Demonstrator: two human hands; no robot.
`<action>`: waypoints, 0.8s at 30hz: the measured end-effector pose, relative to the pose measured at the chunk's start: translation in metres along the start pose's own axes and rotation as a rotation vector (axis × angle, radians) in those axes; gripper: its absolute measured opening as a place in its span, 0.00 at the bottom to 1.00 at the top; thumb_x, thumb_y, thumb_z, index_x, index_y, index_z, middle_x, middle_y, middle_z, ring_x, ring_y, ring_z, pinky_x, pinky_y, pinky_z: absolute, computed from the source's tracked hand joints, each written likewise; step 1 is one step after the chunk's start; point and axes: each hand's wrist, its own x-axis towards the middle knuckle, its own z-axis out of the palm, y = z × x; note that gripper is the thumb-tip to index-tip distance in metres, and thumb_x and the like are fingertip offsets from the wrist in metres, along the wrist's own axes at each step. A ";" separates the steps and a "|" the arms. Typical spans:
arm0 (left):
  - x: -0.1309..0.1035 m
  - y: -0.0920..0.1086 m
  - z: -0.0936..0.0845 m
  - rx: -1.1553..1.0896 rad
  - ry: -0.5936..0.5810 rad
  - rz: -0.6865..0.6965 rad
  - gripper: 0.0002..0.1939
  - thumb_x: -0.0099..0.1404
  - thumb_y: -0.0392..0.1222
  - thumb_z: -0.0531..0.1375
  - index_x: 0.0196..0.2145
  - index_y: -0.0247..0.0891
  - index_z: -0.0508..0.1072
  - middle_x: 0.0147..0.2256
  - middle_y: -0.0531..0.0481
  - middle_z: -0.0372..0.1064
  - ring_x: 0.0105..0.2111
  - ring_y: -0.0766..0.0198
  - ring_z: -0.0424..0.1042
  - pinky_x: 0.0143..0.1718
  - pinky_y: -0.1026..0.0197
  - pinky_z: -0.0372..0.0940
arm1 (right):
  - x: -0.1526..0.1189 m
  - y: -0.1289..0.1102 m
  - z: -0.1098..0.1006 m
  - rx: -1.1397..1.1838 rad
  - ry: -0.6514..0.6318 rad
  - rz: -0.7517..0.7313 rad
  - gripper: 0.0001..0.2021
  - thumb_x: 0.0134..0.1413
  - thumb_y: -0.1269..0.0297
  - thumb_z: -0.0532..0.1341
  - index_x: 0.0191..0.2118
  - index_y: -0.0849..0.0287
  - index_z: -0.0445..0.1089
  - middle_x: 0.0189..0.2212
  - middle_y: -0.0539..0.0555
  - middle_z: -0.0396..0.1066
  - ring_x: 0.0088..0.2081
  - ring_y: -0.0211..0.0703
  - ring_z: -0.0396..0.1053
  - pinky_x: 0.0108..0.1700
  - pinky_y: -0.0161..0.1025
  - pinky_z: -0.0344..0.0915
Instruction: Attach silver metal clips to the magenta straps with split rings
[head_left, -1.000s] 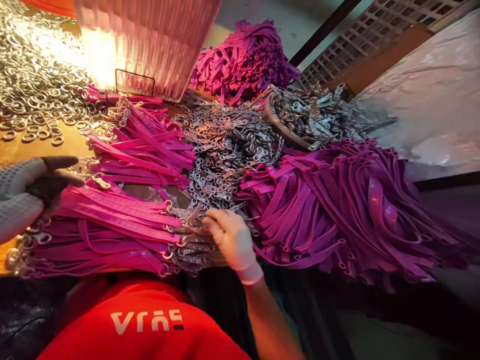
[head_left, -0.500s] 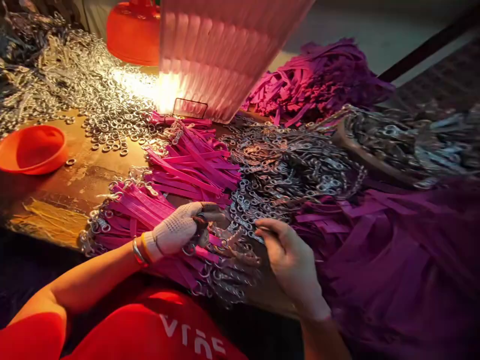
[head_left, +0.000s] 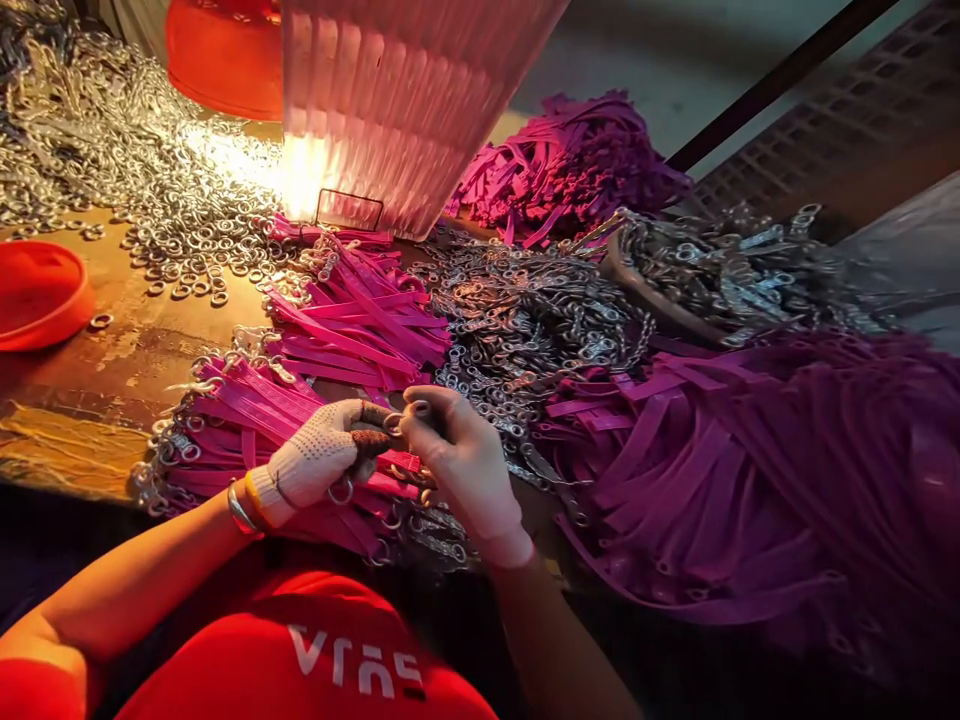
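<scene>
My left hand (head_left: 322, 450), in a dotted white glove with dark fingertips, is closed on a metal ring (head_left: 392, 424), and another ring (head_left: 340, 490) hangs under its fingers. My right hand (head_left: 461, 465), in a pale glove, meets it from the right, thumb and index finger pinched at the same small metal piece; the fingertips partly hide it. Beneath both hands lies a bundle of pink straps (head_left: 255, 420) with metal rings at the ends. A second pink strap bundle (head_left: 360, 320) is just beyond.
Loose metal rings (head_left: 172, 220) cover the back left, near an orange bowl (head_left: 45, 295). Metal clasps (head_left: 525, 310) are heaped centre-right. Purple straps (head_left: 750, 480) spread at right, with more piled behind (head_left: 570, 165). A ribbed translucent panel (head_left: 405, 110) stands beside a red lamp (head_left: 225, 55).
My right hand has moved left from beside the clasps and its fingertips now meet my left hand's. The camera view has shifted to the right.
</scene>
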 end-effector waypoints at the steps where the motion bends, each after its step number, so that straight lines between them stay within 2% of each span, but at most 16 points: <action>1: -0.003 0.001 0.000 -0.016 0.010 -0.021 0.17 0.64 0.50 0.64 0.43 0.34 0.73 0.18 0.57 0.63 0.13 0.73 0.55 0.11 0.72 0.51 | -0.001 -0.001 0.001 0.018 0.032 0.017 0.14 0.54 0.60 0.63 0.46 0.57 0.73 0.36 0.50 0.75 0.37 0.41 0.73 0.43 0.40 0.70; 6: -0.015 0.001 0.004 -0.087 0.055 -0.043 0.14 0.66 0.51 0.63 0.36 0.36 0.73 0.16 0.58 0.61 0.11 0.74 0.52 0.10 0.72 0.49 | -0.008 -0.001 0.010 0.019 0.078 0.016 0.14 0.54 0.60 0.64 0.46 0.57 0.73 0.37 0.50 0.75 0.36 0.40 0.71 0.42 0.40 0.69; 11: -0.018 0.001 0.001 -0.018 0.057 -0.053 0.21 0.68 0.57 0.58 0.32 0.35 0.72 0.15 0.58 0.58 0.11 0.74 0.50 0.10 0.71 0.48 | -0.013 0.001 0.011 0.010 0.063 0.023 0.14 0.55 0.59 0.64 0.46 0.56 0.74 0.37 0.50 0.75 0.37 0.40 0.72 0.43 0.39 0.70; 14: -0.016 0.001 -0.002 0.004 0.043 0.000 0.19 0.67 0.57 0.61 0.33 0.36 0.70 0.18 0.57 0.61 0.13 0.75 0.53 0.12 0.71 0.49 | -0.015 -0.002 0.008 -0.047 -0.002 -0.031 0.12 0.57 0.62 0.64 0.46 0.55 0.74 0.38 0.50 0.76 0.38 0.40 0.73 0.45 0.39 0.70; 17: -0.012 0.000 -0.003 -0.082 0.020 0.008 0.18 0.67 0.54 0.61 0.30 0.36 0.67 0.19 0.57 0.60 0.14 0.76 0.53 0.13 0.72 0.48 | -0.015 -0.002 0.004 -0.145 -0.033 -0.117 0.12 0.63 0.62 0.59 0.50 0.54 0.72 0.44 0.52 0.76 0.43 0.42 0.73 0.49 0.41 0.70; 21: -0.008 -0.003 -0.002 -0.379 -0.025 -0.162 0.17 0.64 0.51 0.63 0.27 0.37 0.64 0.18 0.59 0.56 0.12 0.76 0.49 0.11 0.72 0.45 | -0.015 0.006 0.000 -0.297 -0.033 -0.217 0.16 0.68 0.64 0.54 0.58 0.53 0.66 0.50 0.57 0.72 0.49 0.45 0.72 0.54 0.46 0.68; 24: -0.007 -0.002 -0.002 -0.551 -0.068 -0.340 0.17 0.64 0.50 0.62 0.25 0.37 0.63 0.16 0.61 0.51 0.11 0.76 0.46 0.10 0.72 0.42 | -0.016 0.010 -0.003 -0.480 -0.070 -0.381 0.19 0.68 0.68 0.53 0.62 0.54 0.62 0.50 0.59 0.70 0.51 0.48 0.70 0.53 0.48 0.68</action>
